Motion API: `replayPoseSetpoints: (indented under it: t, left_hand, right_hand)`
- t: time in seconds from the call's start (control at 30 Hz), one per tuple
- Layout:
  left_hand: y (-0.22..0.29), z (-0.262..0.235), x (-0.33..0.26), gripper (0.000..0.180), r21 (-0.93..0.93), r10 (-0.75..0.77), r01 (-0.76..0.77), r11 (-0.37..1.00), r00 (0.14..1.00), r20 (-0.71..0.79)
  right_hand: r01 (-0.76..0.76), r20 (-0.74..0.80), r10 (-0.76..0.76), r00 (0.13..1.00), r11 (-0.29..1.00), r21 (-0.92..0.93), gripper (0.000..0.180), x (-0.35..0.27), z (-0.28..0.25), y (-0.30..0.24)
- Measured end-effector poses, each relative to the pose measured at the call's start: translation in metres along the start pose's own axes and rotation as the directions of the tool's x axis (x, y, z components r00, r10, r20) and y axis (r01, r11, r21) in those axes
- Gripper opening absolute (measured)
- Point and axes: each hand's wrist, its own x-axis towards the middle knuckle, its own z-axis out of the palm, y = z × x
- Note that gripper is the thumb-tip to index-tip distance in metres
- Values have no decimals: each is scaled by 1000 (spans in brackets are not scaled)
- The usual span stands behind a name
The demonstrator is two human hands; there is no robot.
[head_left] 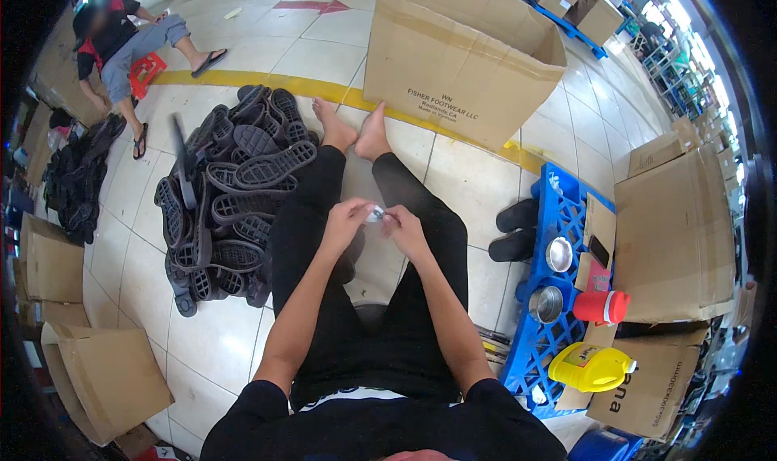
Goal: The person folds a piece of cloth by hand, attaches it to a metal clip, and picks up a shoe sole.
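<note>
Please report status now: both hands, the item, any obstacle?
Left hand and right hand together over the lap, both pinching a small pale object; what it is cannot be told. Black shoe soles piled at left, apart. Nothing blocking.

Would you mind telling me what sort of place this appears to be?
Probably a footwear workshop or packing floor: a pile of black shoe soles lies on the tiled floor, large open cardboard cartons stand around, and another person sits working beside a second heap of soles.

Head fisheye, looking steeply down.
</note>
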Motion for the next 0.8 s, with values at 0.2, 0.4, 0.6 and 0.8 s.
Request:
replayPoseSetpoints:
  t: [0.2, 0.4, 0.6, 0.8]
  left_hand:
    - [2, 5, -4, 15, 98, 72, -74, 992, 997, 26]
    - [13, 0, -5, 14, -89, -25, 33, 995, 996, 88]
    - [3, -11, -1, 13, -86, -47, 57, 995, 992, 118]
    - [-16, -43, 3, 20, -243, -149, 121, 963, 984, -100]
  right_hand:
    - [50, -5, -50, 999, 999, -21, 9, 2, 1, 5]
    - [41, 9, -40, 999, 997, -68, 7, 0, 0, -3]
    - [-16, 3, 17, 1000, 999, -49, 7, -3, 4, -5]
    - [-3, -43, 2, 999, 1000, -10, 9, 3, 2, 21]
